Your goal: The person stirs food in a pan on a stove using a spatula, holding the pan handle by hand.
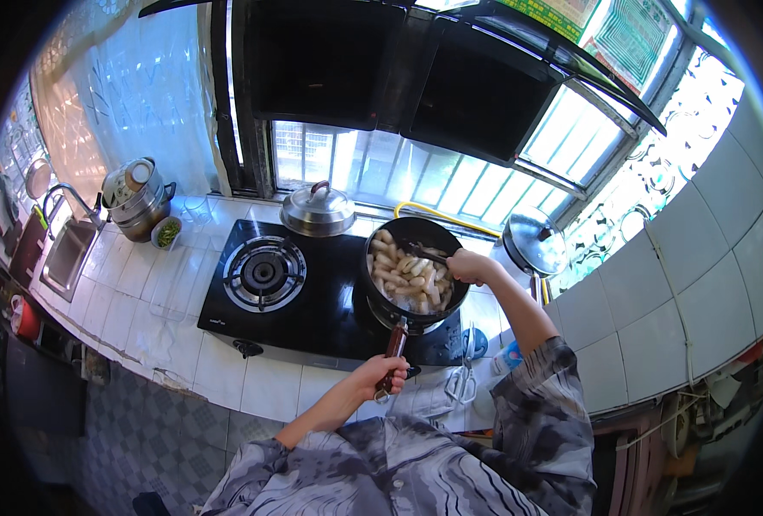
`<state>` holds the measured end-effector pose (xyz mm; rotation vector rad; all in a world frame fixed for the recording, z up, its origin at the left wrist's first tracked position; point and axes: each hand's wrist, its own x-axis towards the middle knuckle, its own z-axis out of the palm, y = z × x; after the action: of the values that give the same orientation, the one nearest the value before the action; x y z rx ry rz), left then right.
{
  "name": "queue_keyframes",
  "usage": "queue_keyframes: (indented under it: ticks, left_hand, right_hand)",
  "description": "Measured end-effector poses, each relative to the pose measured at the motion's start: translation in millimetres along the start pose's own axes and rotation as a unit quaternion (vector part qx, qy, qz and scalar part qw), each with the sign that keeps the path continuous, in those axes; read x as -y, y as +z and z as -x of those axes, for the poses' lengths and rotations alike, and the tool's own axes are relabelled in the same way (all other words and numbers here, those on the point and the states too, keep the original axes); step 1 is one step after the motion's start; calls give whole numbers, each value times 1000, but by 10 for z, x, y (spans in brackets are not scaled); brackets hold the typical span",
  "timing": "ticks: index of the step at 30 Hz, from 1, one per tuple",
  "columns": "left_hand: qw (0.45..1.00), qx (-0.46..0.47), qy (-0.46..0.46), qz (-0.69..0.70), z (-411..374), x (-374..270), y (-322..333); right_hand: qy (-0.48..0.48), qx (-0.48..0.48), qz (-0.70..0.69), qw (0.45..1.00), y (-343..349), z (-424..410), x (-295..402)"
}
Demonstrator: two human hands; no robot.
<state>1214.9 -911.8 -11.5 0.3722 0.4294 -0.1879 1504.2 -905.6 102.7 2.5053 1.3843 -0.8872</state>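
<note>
A dark frying pan (pixel 370 284) sits over the right burner of the black glass gas stove (pixel 317 284). Many pale, elongated food pieces (pixel 413 274) fill it; what they are I cannot tell. My left hand (pixel 384 375) grips the pan's brown handle (pixel 395 342) at its near end. Above the pan's right rim, my right hand (pixel 475 266) is closed around the handle of a dark cooking utensil (pixel 423 251), whose head is among the food. The left burner (pixel 264 273) holds no pot.
A domed metal lid (pixel 318 209) stands behind the stove, and a glass-lidded pot (pixel 536 242) at the back right. Scissors (pixel 464 380) lie right of the pan handle. Stacked pots (pixel 137 206), a bowl of chopped greens (pixel 166 232) and a sink (pixel 68 255) are left. The range hood (pixel 407 71) hangs above.
</note>
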Motion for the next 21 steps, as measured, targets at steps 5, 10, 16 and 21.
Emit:
queue_keyframes:
  ticks: [5,10,16,21]
  left_hand:
    - [999,-17,-7,29,-12,6,27]
    - [998,-38,-14,49,-24,92,80]
    - [990,-125,66,-25,110,172,349]
    - [988,-85,92,-88,16,234,194]
  right_hand:
    - [-109,-81,237,962,381,142,130]
    - [-18,-102,245,964,238,1042,307]
    - [6,-128,307,943,97,1517,184]
    - [46,-130,259,956,-322,1954,234]
